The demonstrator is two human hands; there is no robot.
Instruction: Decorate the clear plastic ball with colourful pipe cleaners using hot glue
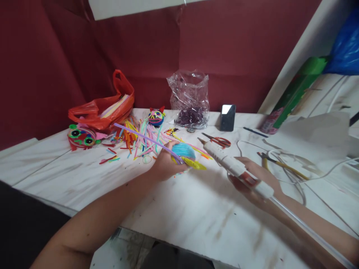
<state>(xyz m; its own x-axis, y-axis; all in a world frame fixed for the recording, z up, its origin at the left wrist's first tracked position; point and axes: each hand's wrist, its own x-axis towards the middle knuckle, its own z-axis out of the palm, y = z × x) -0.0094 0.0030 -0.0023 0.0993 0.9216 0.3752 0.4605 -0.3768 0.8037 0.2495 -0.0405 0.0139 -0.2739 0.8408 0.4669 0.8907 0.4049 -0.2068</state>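
My left hand (165,164) is closed around a light blue yarn-wrapped ball (183,151) with yellow pieces (193,163) stuck on it, and a long purple pipe cleaner (146,138) runs out of the same grip toward the left. My right hand (252,175) grips a white glue gun (232,164). The gun's nozzle points up-left, a short way right of the ball and apart from it. A clear glue stick (303,224) trails from the gun's back along my forearm.
A heap of coloured pipe cleaner bits (134,140), an orange plastic bag (103,108), two finished yarn figures (81,136) (156,116), a clear bag (191,99), a phone (227,117), red-handled scissors (218,140) and white cables (294,164) lie on the white table (84,175).
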